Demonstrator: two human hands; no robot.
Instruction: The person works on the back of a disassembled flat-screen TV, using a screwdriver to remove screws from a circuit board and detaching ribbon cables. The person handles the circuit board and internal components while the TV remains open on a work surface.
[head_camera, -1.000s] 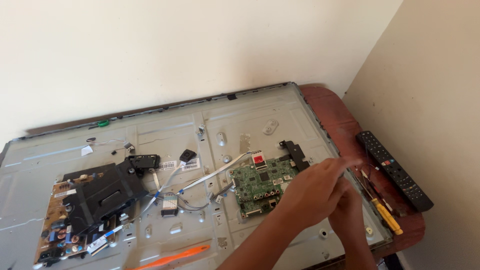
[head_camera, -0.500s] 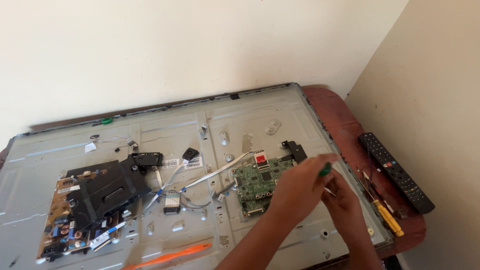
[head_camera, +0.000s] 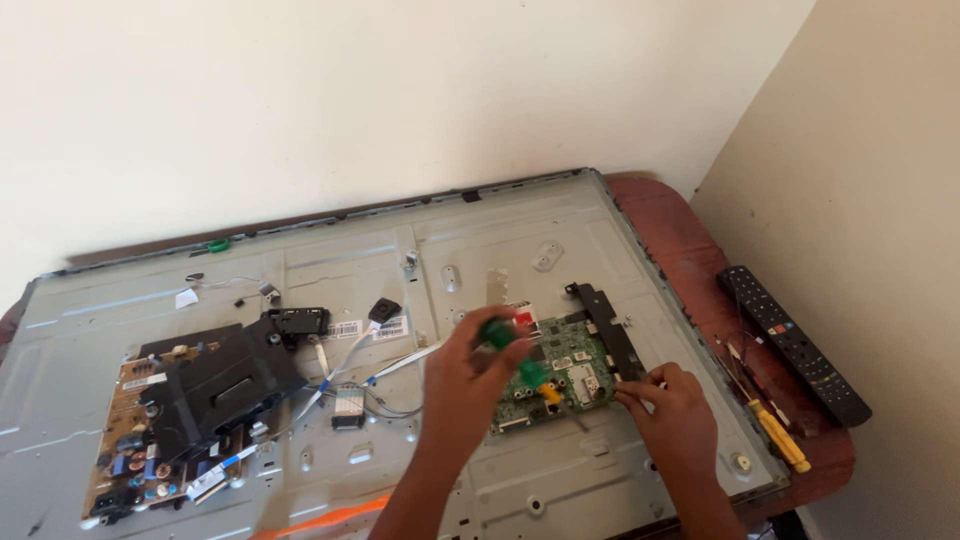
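- A large grey television back panel (head_camera: 300, 270) is laid flat on a reddish-brown table (head_camera: 690, 260); it covers nearly the whole top, and only a narrow strip of table is left bare along the right edge, close beside the wall.
- A power board (head_camera: 135, 450) partly covered by a black sheet (head_camera: 220, 380) is seen at the panel's left; bare metal lies open between it and the upper rim.
- A green circuit board (head_camera: 575, 370) is mounted right of centre, with a black bracket (head_camera: 605, 325) along its far side.
- A black remote (head_camera: 792, 343) is laid on the bare table strip, near the right edge.
- The left hand (head_camera: 465, 385) is curled tight around a green-handled screwdriver (head_camera: 508, 345), held over the circuit board.
- The right hand (head_camera: 675, 410) is rested at the circuit board's right edge, fingertips pinched together; whether anything is held there cannot be told.
- A yellow-handled screwdriver (head_camera: 782, 438) is laid just beside the remote.
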